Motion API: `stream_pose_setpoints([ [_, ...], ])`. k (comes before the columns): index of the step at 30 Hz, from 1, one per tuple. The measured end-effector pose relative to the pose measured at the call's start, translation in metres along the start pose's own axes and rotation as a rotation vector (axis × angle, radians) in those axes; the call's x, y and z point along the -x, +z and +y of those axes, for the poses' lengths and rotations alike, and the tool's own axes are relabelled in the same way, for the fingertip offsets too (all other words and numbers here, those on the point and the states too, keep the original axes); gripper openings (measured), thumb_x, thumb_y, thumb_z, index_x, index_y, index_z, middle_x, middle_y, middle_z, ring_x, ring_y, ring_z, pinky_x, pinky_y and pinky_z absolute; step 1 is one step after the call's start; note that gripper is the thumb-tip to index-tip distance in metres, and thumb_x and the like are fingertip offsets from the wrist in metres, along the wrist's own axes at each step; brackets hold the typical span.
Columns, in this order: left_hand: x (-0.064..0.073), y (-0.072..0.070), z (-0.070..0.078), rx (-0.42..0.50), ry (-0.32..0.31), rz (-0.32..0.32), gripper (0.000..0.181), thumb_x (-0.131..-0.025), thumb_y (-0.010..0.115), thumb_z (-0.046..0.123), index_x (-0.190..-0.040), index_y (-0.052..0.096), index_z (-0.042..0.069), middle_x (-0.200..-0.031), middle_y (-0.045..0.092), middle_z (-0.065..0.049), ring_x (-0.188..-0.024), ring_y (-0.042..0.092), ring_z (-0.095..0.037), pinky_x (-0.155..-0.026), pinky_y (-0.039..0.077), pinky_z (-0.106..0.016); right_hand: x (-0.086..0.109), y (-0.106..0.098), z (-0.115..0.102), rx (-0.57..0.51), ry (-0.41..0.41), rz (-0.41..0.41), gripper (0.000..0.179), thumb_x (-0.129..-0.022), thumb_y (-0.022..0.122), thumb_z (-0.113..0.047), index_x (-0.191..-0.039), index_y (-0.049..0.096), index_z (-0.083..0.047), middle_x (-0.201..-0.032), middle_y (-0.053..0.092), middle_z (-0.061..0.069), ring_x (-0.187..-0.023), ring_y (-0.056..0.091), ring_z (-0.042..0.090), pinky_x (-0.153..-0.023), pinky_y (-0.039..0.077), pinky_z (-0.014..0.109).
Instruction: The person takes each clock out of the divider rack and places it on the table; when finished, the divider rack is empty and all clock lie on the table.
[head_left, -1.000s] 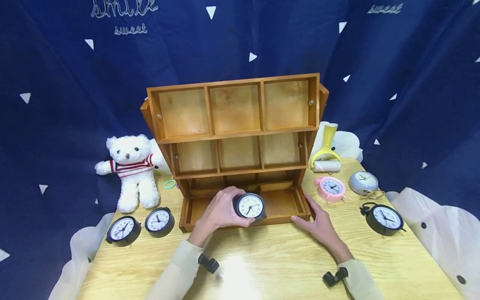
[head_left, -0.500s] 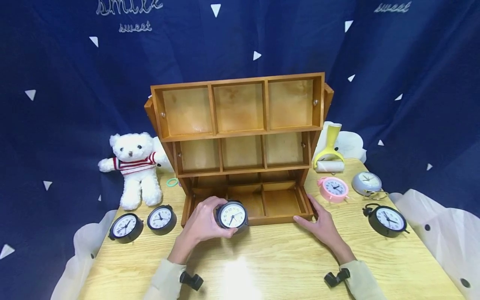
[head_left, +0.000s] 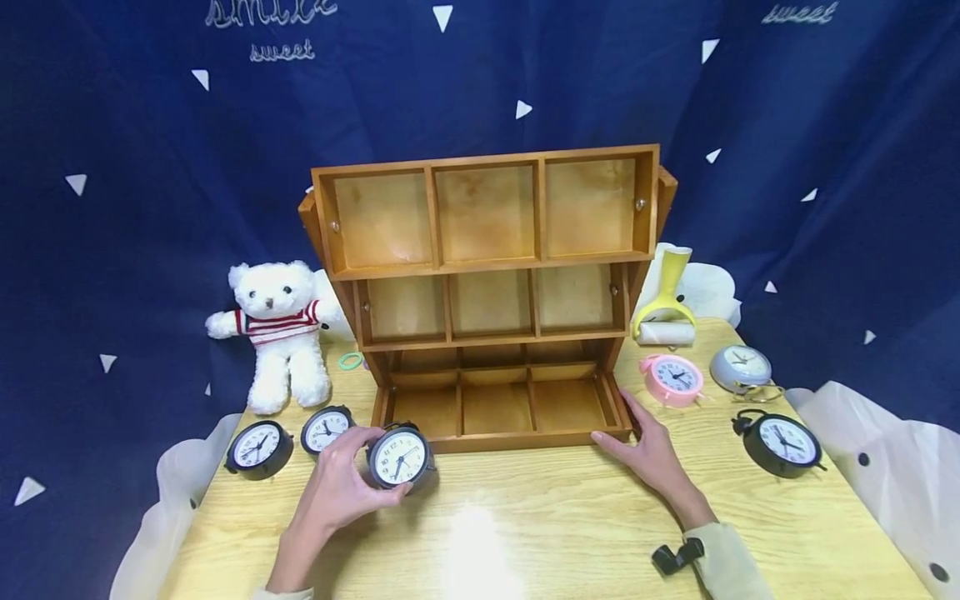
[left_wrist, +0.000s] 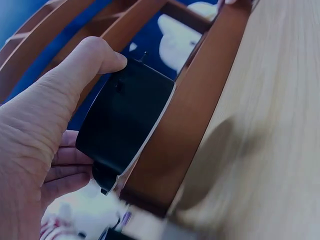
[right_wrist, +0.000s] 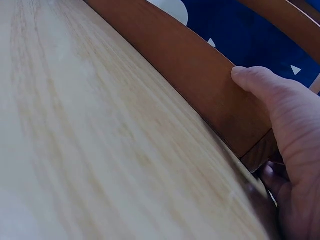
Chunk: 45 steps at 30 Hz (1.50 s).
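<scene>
A black alarm clock point(head_left: 400, 457) with a white dial is held in my left hand point(head_left: 337, 487), just off the front left corner of a tiered wooden storage box point(head_left: 517, 439). In the left wrist view, the thumb lies on one side of the clock point(left_wrist: 127, 112) and the fingers curl behind it, above a shadow on the table. My right hand point(head_left: 648, 454) grips the box's front right corner. Its thumb presses the front board point(right_wrist: 200, 75), and the other fingers bend round the end, partly hidden. The box's tiers stand fanned out, their compartments bare.
Two black clocks point(head_left: 260, 448) point(head_left: 327, 427) and a white teddy bear point(head_left: 277, 333) are on the left. At the right are a pink clock point(head_left: 675, 379), a grey-blue clock point(head_left: 741, 367), another black clock point(head_left: 782, 443) and a yellow-handled roller point(head_left: 667, 292).
My left hand has carried the black clock leftward and toward me, from in front of the bottom tier to its left corner. The right hand keeps its hold; the view has shifted slightly.
</scene>
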<state>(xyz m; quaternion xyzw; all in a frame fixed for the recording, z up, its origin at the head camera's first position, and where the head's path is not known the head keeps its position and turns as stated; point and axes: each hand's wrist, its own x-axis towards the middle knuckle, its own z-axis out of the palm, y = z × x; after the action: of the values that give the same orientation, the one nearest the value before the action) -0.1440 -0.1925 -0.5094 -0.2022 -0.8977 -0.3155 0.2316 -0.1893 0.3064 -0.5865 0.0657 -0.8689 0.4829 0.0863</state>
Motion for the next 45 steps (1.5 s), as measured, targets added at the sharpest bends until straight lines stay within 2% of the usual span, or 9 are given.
stream_pose_setpoints([
  [3,0.014,-0.013,-0.007,-0.057,-0.042,0.036,0.081,-0.044,0.102,0.04,-0.111,0.073,0.006,-0.104,0.075,-0.002,-0.097,0.071,-0.021,-0.084,0.061,-0.039,0.0,-0.001,0.0,0.002,0.001,0.001,0.098,-0.087,0.087,-0.032,-0.164,0.033,-0.008,-0.164,0.036,0.027,-0.147,0.038,0.048,-0.117,0.034,0.065],
  [8,0.034,-0.029,-0.016,-0.122,-0.116,0.093,0.081,-0.041,0.103,0.036,-0.11,0.073,0.006,-0.103,0.076,-0.004,-0.096,0.072,-0.024,-0.088,0.049,-0.011,-0.001,-0.003,0.0,0.012,0.003,-0.001,0.098,-0.087,0.087,-0.033,-0.164,0.032,-0.009,-0.163,0.037,0.027,-0.145,0.041,0.048,-0.116,0.036,0.065],
  [11,0.042,-0.036,-0.022,-0.127,-0.137,0.124,0.079,-0.041,0.103,0.033,-0.109,0.073,0.005,-0.102,0.076,-0.007,-0.095,0.072,-0.027,-0.091,0.041,-0.004,-0.001,-0.004,0.001,0.017,0.007,0.0,0.098,-0.087,0.087,-0.034,-0.164,0.033,-0.009,-0.163,0.036,0.027,-0.145,0.039,0.05,-0.117,0.035,0.066],
  [21,0.063,-0.048,-0.037,-0.164,-0.225,0.144,0.078,-0.042,0.104,0.03,-0.109,0.073,0.006,-0.103,0.076,-0.006,-0.095,0.071,-0.031,-0.083,0.047,-0.015,-0.005,-0.006,0.006,0.038,-0.011,0.016,0.096,-0.086,0.088,-0.032,-0.163,0.034,-0.009,-0.162,0.039,0.026,-0.146,0.04,0.048,-0.115,0.036,0.065],
  [28,0.071,-0.054,-0.038,-0.144,-0.253,0.167,0.077,-0.042,0.104,0.027,-0.109,0.073,0.005,-0.103,0.077,-0.006,-0.094,0.071,-0.029,-0.087,0.04,-0.004,-0.005,-0.006,0.006,0.046,-0.013,0.011,0.096,-0.087,0.087,-0.033,-0.163,0.034,-0.009,-0.162,0.04,0.025,-0.146,0.039,0.046,-0.114,0.037,0.066],
  [37,0.086,-0.055,-0.042,-0.164,-0.291,0.153,0.078,-0.041,0.106,0.027,-0.109,0.073,0.005,-0.1,0.076,-0.008,-0.091,0.069,-0.027,-0.085,0.041,-0.006,-0.002,-0.013,0.007,0.051,0.005,0.024,0.097,-0.087,0.087,-0.033,-0.164,0.033,-0.01,-0.161,0.039,0.028,-0.146,0.038,0.049,-0.115,0.036,0.066],
  [39,0.09,-0.054,-0.045,-0.175,-0.3,0.141,0.079,-0.042,0.106,0.028,-0.11,0.073,0.004,-0.1,0.076,-0.009,-0.091,0.07,-0.029,-0.084,0.042,-0.008,-0.001,-0.012,0.008,0.055,0.007,0.03,0.096,-0.087,0.087,-0.033,-0.164,0.034,-0.01,-0.161,0.04,0.026,-0.146,0.04,0.046,-0.115,0.037,0.061],
  [42,0.096,-0.052,-0.048,-0.191,-0.332,0.121,0.081,-0.043,0.107,0.031,-0.111,0.072,0.004,-0.101,0.076,-0.009,-0.092,0.07,-0.03,-0.082,0.044,-0.012,0.001,-0.012,0.009,0.057,0.003,0.022,0.096,-0.088,0.087,-0.033,-0.164,0.033,-0.01,-0.162,0.04,0.023,-0.146,0.041,0.043,-0.117,0.039,0.035],
  [45,0.101,-0.049,-0.049,-0.198,-0.369,0.101,0.082,-0.045,0.107,0.037,-0.112,0.072,0.005,-0.103,0.076,-0.009,-0.094,0.07,-0.029,-0.081,0.044,-0.014,0.002,-0.01,0.009,0.05,-0.004,0.019,0.096,-0.088,0.087,-0.032,-0.164,0.033,-0.009,-0.163,0.041,0.021,-0.146,0.041,0.042,-0.108,0.033,0.011],
])
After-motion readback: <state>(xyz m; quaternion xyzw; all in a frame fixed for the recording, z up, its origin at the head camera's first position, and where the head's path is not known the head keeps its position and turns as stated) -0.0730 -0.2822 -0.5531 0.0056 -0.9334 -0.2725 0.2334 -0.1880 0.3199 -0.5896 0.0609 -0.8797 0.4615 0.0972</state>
